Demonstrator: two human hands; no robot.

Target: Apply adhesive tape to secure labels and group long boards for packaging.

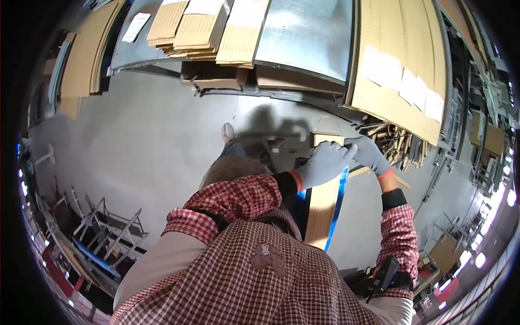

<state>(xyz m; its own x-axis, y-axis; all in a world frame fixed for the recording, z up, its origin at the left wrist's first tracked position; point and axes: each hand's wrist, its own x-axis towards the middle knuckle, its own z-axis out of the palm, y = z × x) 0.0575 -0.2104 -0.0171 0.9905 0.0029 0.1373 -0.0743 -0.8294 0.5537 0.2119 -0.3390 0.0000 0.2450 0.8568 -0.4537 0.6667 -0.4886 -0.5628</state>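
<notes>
Both my hands wear grey gloves with red cuffs and meet over the far end of a long stack of tan cardboard strips [322, 208], right of my body. My left hand [326, 166] lies across the stack with its fingers curled. Touching its fingertips from the right is my right hand [369, 155], also closed. A small dark spot shows between them, but what they grip there is hidden. Blue edging [337, 208] runs along the stack's sides, and its far end shows just beyond my left fingers.
Ahead stands a metal-topped table [303, 38] bearing bundles of cardboard strips [200, 30]. Large cardboard sheets [403, 59] with white papers lie at its right. Beneath them is a heap of loose scrap strips [398, 143]. Metal frames [111, 227] stand at the left on the grey floor.
</notes>
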